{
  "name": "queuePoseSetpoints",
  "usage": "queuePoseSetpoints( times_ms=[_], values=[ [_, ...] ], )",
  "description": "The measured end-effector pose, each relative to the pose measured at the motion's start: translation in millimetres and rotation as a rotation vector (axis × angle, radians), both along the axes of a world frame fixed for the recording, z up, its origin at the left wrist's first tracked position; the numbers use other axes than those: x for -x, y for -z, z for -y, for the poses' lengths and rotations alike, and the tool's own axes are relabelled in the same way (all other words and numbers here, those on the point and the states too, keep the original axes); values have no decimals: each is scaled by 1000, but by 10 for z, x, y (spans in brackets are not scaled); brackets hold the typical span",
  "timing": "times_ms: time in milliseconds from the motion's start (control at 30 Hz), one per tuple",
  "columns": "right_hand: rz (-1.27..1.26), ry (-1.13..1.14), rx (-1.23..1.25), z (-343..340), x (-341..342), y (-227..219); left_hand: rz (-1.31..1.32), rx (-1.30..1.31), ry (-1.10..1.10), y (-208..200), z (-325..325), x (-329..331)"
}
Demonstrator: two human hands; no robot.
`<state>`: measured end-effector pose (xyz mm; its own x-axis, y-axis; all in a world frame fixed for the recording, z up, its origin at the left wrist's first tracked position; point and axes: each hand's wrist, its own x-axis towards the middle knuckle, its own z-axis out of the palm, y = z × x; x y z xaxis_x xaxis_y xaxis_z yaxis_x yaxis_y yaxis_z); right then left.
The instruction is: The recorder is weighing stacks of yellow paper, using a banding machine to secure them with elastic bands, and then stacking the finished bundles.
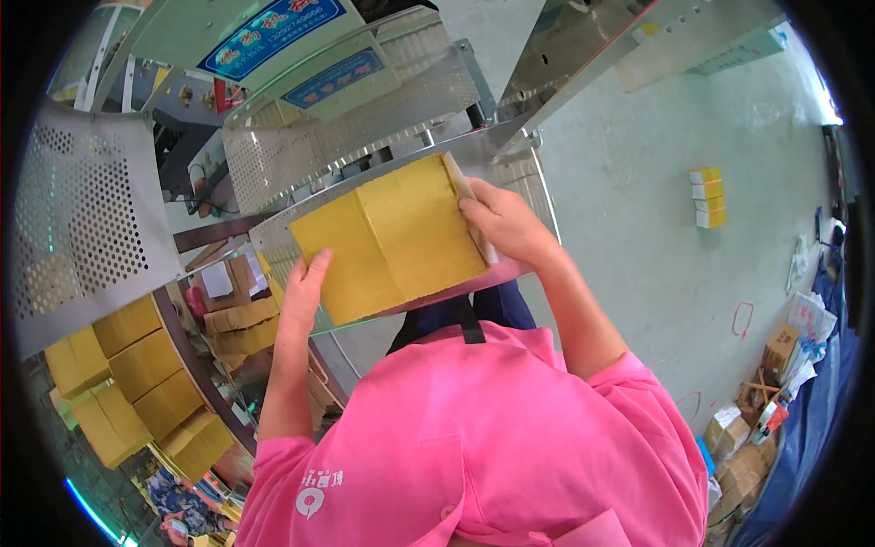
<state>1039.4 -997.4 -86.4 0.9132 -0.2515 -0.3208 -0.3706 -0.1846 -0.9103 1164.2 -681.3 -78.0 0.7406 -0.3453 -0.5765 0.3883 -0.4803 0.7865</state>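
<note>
A flat, rectangular yellow paper bundle [392,239] with a crease across its middle lies tilted between my hands. Along its right edge a pale white layer shows. My left hand [308,284] grips the left edge, thumb on top and the other fingers mostly hidden beneath. At the right end, my right hand [506,219] closes around the edge, thumb on the upper face. The bundle is over a metal machine table [519,137], just in front of a perforated metal guard [365,123]; what touches its underside is hidden.
Another perforated metal panel [82,219] stands at the left. Below it are stacked yellow bundles [137,374], with another person [178,524] at the lower left. A small yellow-and-white stack [707,197] sits on the floor at right. Cardboard boxes [743,465] line a blue sheet [820,383].
</note>
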Motion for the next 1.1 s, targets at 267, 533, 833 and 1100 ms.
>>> queuePoseSetpoints(
  times_ms=[267, 533, 833, 1100],
  values=[
    [-89, 103, -211, -44, 103, -8, -166, 152, -191, 46, -89, 43],
    [-61, 195, -222, -234, 60, -58, 215, 163, -165, 353, -237, 194],
    [157, 324, -444, -358, 133, 268, -64, 716, -470, 491, 153, 347],
    [340, 367, -691, -648, -25, 285, -148, 871, -443, 392, 192, 344]
  ],
)
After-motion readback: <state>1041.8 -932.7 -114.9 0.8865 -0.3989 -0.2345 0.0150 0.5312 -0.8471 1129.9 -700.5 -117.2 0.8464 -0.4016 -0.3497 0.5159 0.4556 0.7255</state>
